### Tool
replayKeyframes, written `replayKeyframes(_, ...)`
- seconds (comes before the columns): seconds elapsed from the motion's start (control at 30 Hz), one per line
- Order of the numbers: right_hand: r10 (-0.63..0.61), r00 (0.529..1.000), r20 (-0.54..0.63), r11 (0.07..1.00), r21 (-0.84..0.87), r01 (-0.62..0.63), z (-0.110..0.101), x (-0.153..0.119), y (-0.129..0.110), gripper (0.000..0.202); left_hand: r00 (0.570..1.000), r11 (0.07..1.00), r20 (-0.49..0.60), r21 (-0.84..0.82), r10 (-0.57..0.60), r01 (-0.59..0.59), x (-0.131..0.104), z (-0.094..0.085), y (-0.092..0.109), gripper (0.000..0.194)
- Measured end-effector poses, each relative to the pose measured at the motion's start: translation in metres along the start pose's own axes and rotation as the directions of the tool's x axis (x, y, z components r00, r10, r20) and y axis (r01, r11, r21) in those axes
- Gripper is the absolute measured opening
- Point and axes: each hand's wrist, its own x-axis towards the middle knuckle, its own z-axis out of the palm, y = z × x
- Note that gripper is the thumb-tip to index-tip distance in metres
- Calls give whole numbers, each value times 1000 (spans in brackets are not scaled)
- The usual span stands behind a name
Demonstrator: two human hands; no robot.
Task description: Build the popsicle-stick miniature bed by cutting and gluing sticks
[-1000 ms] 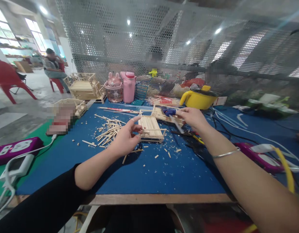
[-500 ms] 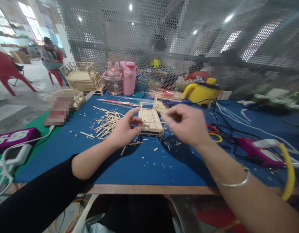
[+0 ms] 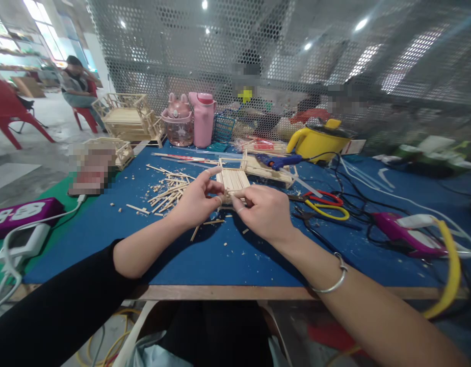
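Observation:
A small model made of thin wooden sticks (image 3: 235,179), with a slatted top, sits on the blue table mat in front of me. My left hand (image 3: 200,200) grips its left side, thumb and fingers closed at the near left corner. My right hand (image 3: 263,208) is pinched at the model's near edge and covers its right front part. Whatever lies between the right fingertips is hidden. To the left of the model is a pile of loose wooden sticks (image 3: 170,192). Behind it lie another stick frame (image 3: 264,171) and a blue glue gun (image 3: 277,161).
Red-and-yellow-handled scissors (image 3: 327,204) and pliers (image 3: 310,219) lie right of my right hand, near tangled cables. A yellow pot (image 3: 319,145), a pink bottle (image 3: 203,120) and a larger stick model (image 3: 130,120) stand at the back. A person (image 3: 77,84) sits far left.
My right hand has moved left and down from beside the model to its near edge, uncovering the scissors, pliers and glue gun. My left hand has stayed on the model.

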Motion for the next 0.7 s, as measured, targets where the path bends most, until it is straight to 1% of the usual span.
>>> replayKeyframes(0.3,26,1000,-3,999,19,-26,2,-1,-1,18,998,995,-31,-82,-53,50,-1,2,1,67)
replayKeyframes(0.5,35,999,-6,999,32,-34,3,-1,-2,20,997,998,-59,-33,-58,56,-2,3,1,64)
replayKeyframes(0.6,28,999,18,999,34,-28,1,-2,-2,20,995,999,-89,7,-42,43,-2,4,0,58)
replayKeyframes(0.7,62,997,42,998,15,-62,-3,-5,0,15,995,999,-97,35,-28,32,-3,6,-1,57)
